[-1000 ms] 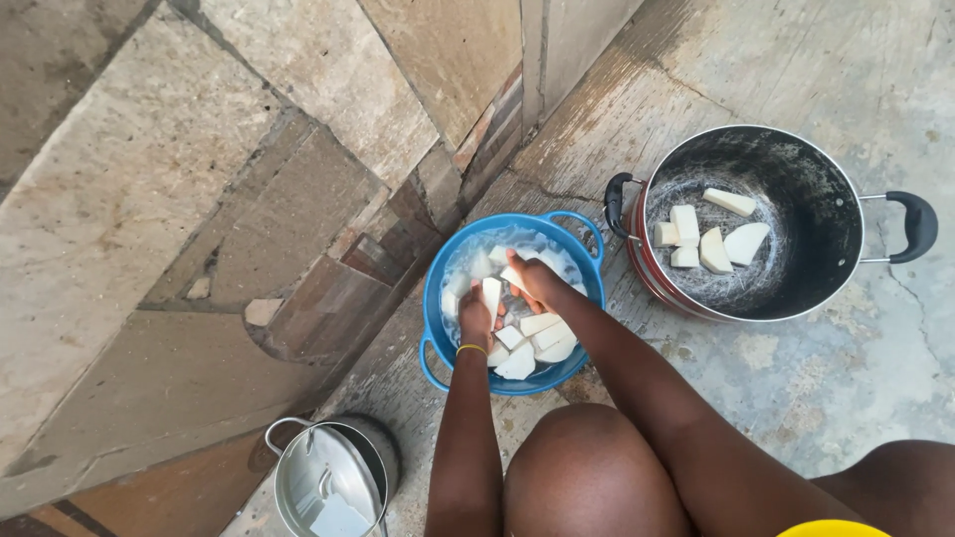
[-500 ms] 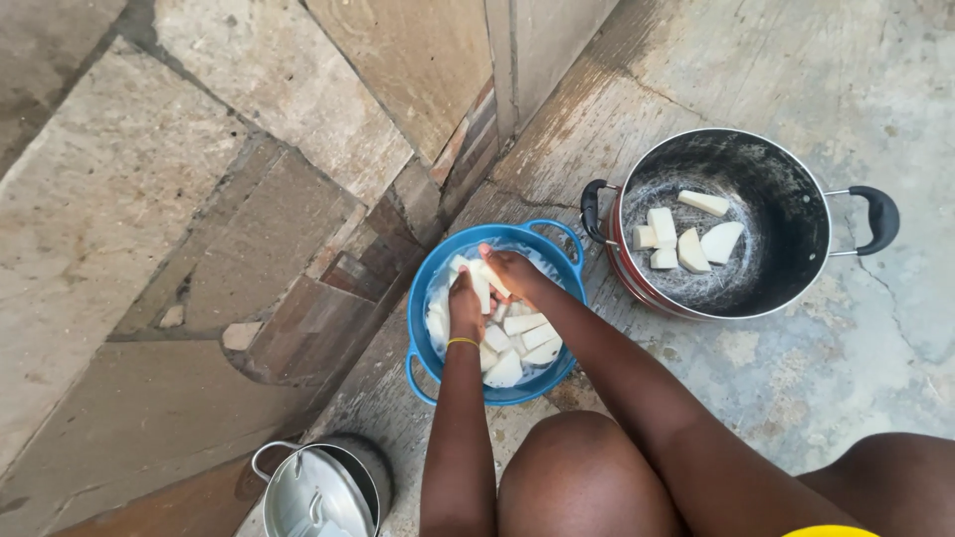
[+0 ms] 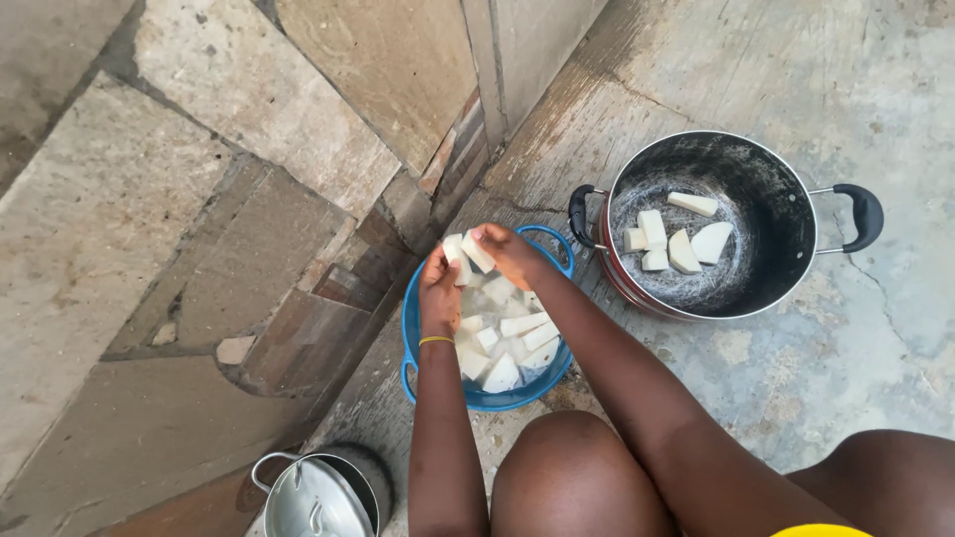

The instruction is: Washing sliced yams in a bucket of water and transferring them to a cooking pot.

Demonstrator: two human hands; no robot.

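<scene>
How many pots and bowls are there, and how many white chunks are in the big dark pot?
Big dark pot: 1
Blue bowl: 1
Small silver pot: 1
White chunks in the big dark pot: 5
Total: 8
The blue bowl also holds white chunks in water, too overlapped to count; both hands hold one piece above it.

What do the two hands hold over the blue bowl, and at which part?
Both hands, left hand and right hand, hold one white chunk between them, fingers at its opposite ends.
</scene>
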